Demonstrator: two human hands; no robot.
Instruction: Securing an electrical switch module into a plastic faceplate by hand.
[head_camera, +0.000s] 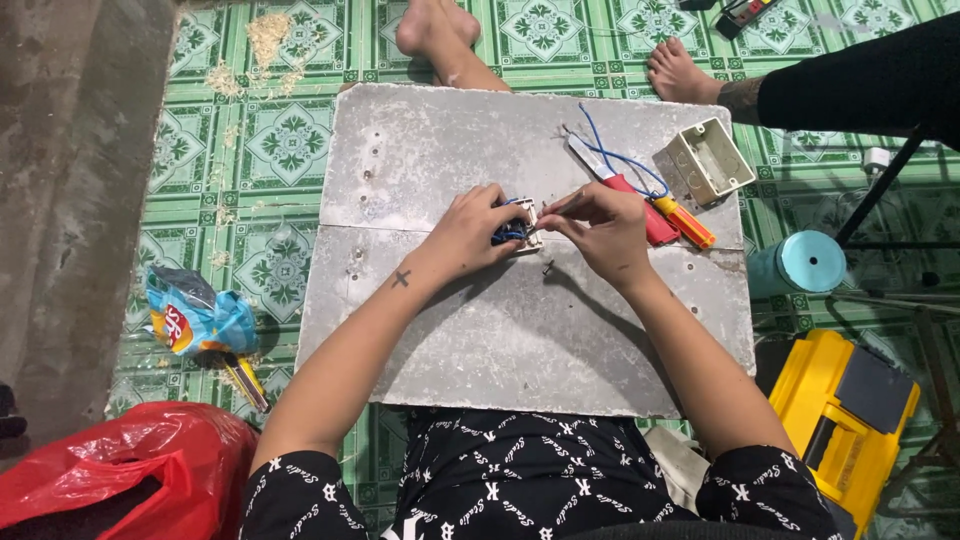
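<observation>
The work surface is a grey, pitted board (520, 330) resting across the seated person's lap, over a floor of green patterned tiles (280, 140). Nearest the body, the forearms converge toward the middle of the board. The left hand (468, 232) is curled around a small white switch module (527, 238) with blue wires (510, 233) bunched against it, holding it just above or on the board; which of the two cannot be told. The right hand (598, 228) has thumb and forefinger pressed together in a pinch on something thin at the module's right edge, too small to identify. A small dark screw (548, 267) lies loose on the board just below the module. Risk: a bump of either wrist may roll this screw off the board and onto the patterned tiles, where it would be hard to find. Risk: the pinch is fine and the part is small, so a slip may drop it or bend a conductor. Beyond the hands lie a red-handled tool (640, 205), an orange-handled screwdriver (685, 222) and a loose blue wire (610, 158), its bare end near the far edge. An open beige junction box (705, 160) sits at the far right corner, close to the edge; tilting the board may tip it off. Bare feet (680, 70) rest on the tiles beyond.
</observation>
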